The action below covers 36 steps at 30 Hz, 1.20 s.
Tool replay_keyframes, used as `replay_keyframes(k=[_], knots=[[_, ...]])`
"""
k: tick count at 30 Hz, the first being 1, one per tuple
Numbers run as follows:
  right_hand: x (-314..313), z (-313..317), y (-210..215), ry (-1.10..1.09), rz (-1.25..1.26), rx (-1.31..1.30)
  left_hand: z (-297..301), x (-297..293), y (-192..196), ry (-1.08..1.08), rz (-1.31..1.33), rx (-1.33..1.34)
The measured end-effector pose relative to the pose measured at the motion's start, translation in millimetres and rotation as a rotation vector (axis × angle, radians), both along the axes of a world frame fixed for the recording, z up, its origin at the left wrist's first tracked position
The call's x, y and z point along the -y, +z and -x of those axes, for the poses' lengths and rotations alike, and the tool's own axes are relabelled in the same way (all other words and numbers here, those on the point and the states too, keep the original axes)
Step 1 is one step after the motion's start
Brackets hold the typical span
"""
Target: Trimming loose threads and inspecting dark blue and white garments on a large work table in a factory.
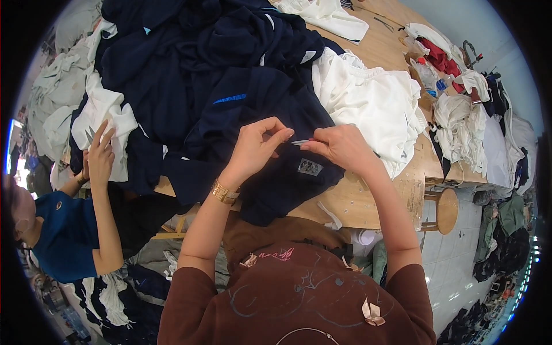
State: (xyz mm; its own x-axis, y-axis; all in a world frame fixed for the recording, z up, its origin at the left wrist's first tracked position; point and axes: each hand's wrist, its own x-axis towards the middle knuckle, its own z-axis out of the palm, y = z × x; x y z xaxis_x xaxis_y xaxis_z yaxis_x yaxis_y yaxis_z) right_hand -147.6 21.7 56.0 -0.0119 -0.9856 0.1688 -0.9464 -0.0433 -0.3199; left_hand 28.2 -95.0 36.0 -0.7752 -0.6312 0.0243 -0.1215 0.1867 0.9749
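A dark navy garment [287, 109] with a blue stripe-like mark and a small pale printed label [309, 167] lies under both my hands at the table's near edge. My left hand [257, 146] is closed in a pinch above it; whatever is between those fingertips is too small to make out. From my right hand [339, 146], closed with its thumb forward, a slim silvery pair of thread snips [300, 142] points left toward the left fingertips. Most of the snips is hidden inside the fingers.
More navy garments [172, 63] are heaped across the wooden table [368, 201]. White garments [374, 98] lie to the right. At the left a co-worker's hand [100, 152] holds scissors [90, 135] over white cloth. Plastic bottles [428, 75] and a wooden stool [445, 211] are at the right.
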Motion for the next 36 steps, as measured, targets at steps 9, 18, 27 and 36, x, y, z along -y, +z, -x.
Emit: replay_keyframes(k=[9,18,27,36], knots=[[1.0,-2.6,4.5,0.017,-0.039,0.043,-0.4,-0.2,1.7,0.027,-0.014,0.009],[7.2,-7.2,5.0,0.026,-0.060,-0.006,-1.5,0.4,2.5,0.034,-0.032,0.006],[9.5,-9.7,1.8,0.049,-0.005,-0.076,-1.9,-1.2,0.6,0.028,-0.042,-0.011],[-9.2,16.1,-7.0,-0.189,0.072,0.366,-28.3,30.6,6.6,0.370,-0.046,-0.371]])
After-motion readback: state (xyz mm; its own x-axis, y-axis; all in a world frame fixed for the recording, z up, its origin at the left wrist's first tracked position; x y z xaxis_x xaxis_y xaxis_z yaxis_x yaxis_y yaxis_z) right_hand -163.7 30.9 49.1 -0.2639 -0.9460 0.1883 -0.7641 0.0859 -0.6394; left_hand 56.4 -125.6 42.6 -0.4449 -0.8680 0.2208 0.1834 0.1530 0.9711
